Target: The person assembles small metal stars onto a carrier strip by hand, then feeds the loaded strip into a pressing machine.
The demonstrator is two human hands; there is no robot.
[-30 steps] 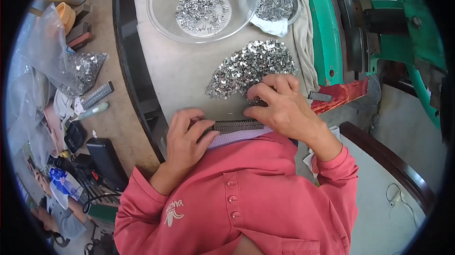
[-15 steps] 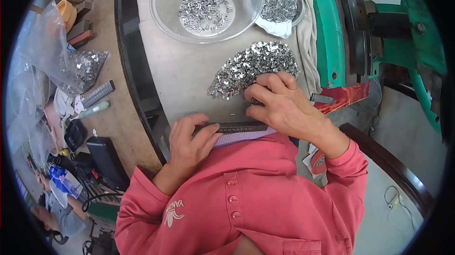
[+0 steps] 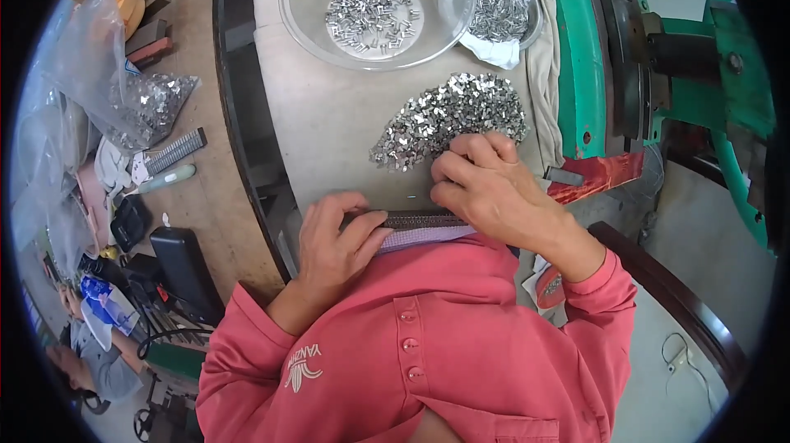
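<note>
Metal rack [image 3: 415, 219] at table edge [image 3: 271, 221], both hands [image 3: 333, 237] gripping.

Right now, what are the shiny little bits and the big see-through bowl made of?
The little bits in the heap by the right hand look like metal: silvery, bright, with sharp glints. The bowl looks like clear plastic or glass; you can see the cloth through its smooth wall, but the picture cannot settle which. The cloth looks like soft, dull, beige fabric.
</note>
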